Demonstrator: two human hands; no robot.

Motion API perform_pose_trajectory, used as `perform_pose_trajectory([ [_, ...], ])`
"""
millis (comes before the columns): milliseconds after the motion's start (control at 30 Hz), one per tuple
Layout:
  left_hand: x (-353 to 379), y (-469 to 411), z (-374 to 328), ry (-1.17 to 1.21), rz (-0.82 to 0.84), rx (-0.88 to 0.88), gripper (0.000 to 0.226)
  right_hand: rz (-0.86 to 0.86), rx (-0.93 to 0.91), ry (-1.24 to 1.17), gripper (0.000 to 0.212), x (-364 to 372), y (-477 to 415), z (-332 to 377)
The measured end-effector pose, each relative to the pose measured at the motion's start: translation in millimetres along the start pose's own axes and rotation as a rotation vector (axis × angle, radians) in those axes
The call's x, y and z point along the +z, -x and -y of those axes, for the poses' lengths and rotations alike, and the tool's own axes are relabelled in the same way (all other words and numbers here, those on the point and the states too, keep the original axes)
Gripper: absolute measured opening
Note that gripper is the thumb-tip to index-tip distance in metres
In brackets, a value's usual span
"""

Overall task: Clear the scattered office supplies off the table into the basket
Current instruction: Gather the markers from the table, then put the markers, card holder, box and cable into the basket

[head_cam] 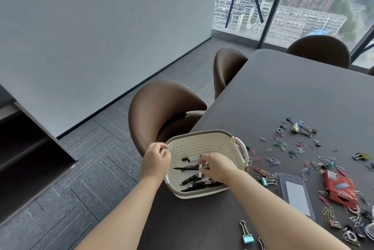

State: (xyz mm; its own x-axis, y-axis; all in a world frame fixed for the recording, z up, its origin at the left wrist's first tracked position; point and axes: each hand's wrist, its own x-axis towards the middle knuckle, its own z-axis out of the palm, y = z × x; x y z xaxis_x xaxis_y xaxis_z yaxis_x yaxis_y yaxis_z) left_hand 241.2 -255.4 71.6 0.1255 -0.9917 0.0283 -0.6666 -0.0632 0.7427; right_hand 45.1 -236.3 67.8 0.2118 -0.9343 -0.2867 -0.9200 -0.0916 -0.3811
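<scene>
- The basket sits at the left edge of the table, with its left side right on that edge or slightly over it.
- It is cream plastic with perforated walls, a grey woven-looking rim and a loop handle at each end.
- Inside lie several black pens at mixed angles, and a marker with a pale barrel near the back wall.
- My left hand grips the basket's left handle, fingers curled round it, out beyond the table's edge.
- My right hand reaches down inside the basket, fingertips pinching a slim white stick. I cannot tell what the stick is.
- Just right of the basket, coloured paper clips are strewn over the tabletop, some touching its right handle.
- Binder clips cluster farther back on the right. One blue binder clip lies near me, between my forearms.
- A dark card with a pale rectangle and a red box lie side by side to the right, clips all round them.
- The far half of the table is bare dark surface up to its rounded corner.
- A brown chair is tucked close behind the basket at the left edge, and a second chair stands farther along that side.
- Left of the table, grey carpet runs open to the wall.
</scene>
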Motion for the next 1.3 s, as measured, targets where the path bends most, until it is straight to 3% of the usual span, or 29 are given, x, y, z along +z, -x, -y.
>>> perform_pose_trajectory([
  [67,-1,-3,-5,-0.07,-0.032,0.059,0.013,-0.169,-0.017,-0.036,0.016,-1,13,-1],
  [167,1,-1,-15,-0.241,-0.097,0.311,0.013,-0.4,-0.036,-0.076,0.014,-4,39,-5],
  [267,10,16,-34,-0.236,-0.093,0.541,0.019,-0.643,-0.013,-0.115,0.009,-5,71,-17],
  [367,27,46,-60,-0.17,-0.047,0.715,0.018,-0.734,0.104,-0.152,0.009,-1,109,-43],
  [500,71,101,-81,-0.096,0.074,0.93,0.01,-0.716,0.289,-0.153,0.006,20,172,-97],
  [633,123,164,-57,-0.127,0.303,0.899,0.02,-0.581,0.411,-0.157,0.005,57,235,-142],
  [767,152,214,-22,-0.628,0.569,0.752,0.057,-0.529,0.429,-0.146,0.001,98,280,-166],
  [833,160,231,-11,-0.749,0.671,0.667,0.07,-0.543,0.43,-0.107,0.001,111,295,-173],
  [1000,178,252,-15,-0.808,0.649,0.641,0.068,-0.597,0.475,0.057,0.021,124,321,-187],
  [1167,203,263,-41,-0.771,0.643,0.737,0.078,-0.632,0.503,0.091,0.031,133,352,-194],
  [1300,214,273,-58,-0.82,0.746,0.754,0.09,-0.339,0.568,0.093,0.067,151,358,-183],
])
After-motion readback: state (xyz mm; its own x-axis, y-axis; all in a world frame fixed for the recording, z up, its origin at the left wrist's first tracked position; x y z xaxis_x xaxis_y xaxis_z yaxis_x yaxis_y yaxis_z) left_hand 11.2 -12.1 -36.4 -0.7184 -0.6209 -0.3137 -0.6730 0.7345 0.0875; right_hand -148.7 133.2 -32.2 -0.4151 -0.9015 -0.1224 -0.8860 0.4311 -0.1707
